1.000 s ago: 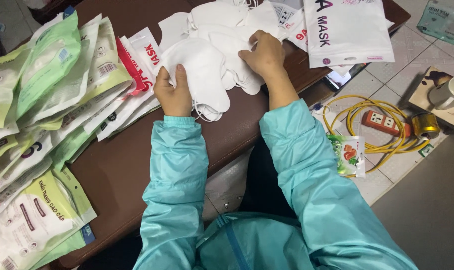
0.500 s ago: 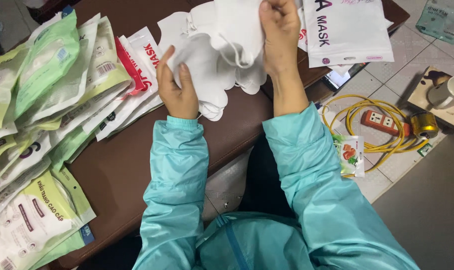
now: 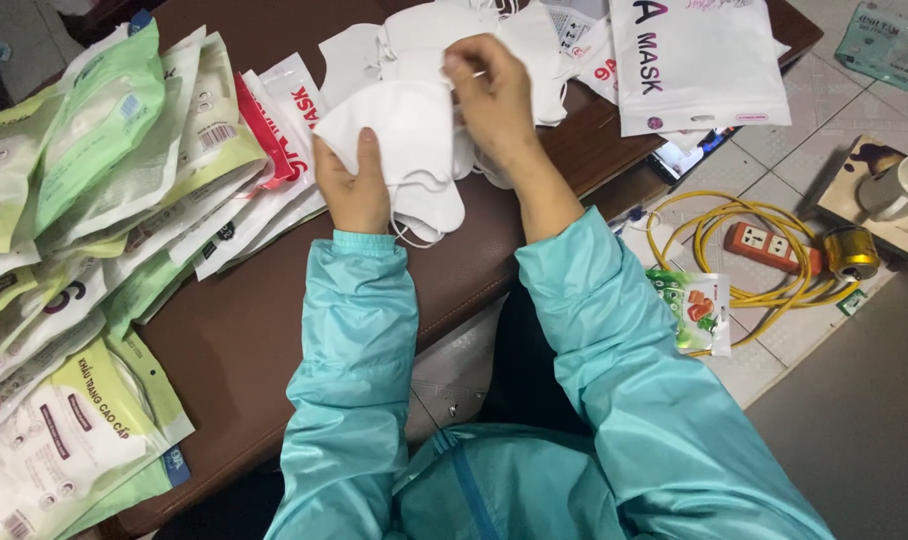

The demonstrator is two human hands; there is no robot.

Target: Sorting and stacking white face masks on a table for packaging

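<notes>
From the head camera, looking down over two teal, shiny jacket sleeves (image 3: 359,330), the left hand (image 3: 354,185) rests on the dark brown leather-look surface (image 3: 244,330) with its thumb laid across the lower edge of a folded white fabric face mask (image 3: 389,125); the fingers are tucked beneath the mask and pinch it against the thumb. The right hand (image 3: 494,95) is over the same mask's upper right corner, its fingers (image 3: 461,62) bunched narrowly together and pinching the fabric edge there. The mask is lifted slightly above a loose pile of white fabric masks (image 3: 444,40) that lies on the far middle of the surface; thin white ear loops (image 3: 414,235) hang below the left hand.

To the left of the hands, a fanned spread of flat green-and-white plastic mask packets (image 3: 84,180) overlaps across the surface, with a few red-and-white packets (image 3: 279,120) just beside the left hand. At the far right edge lies a large white plastic bag with dark lettering (image 3: 699,70).

On the tiled floor (image 3: 824,120) to the right sit a coiled yellow cable with an orange socket strip (image 3: 769,250), a small printed snack packet (image 3: 699,310), a gold tape roll (image 3: 849,252) and a white mug (image 3: 904,185).
</notes>
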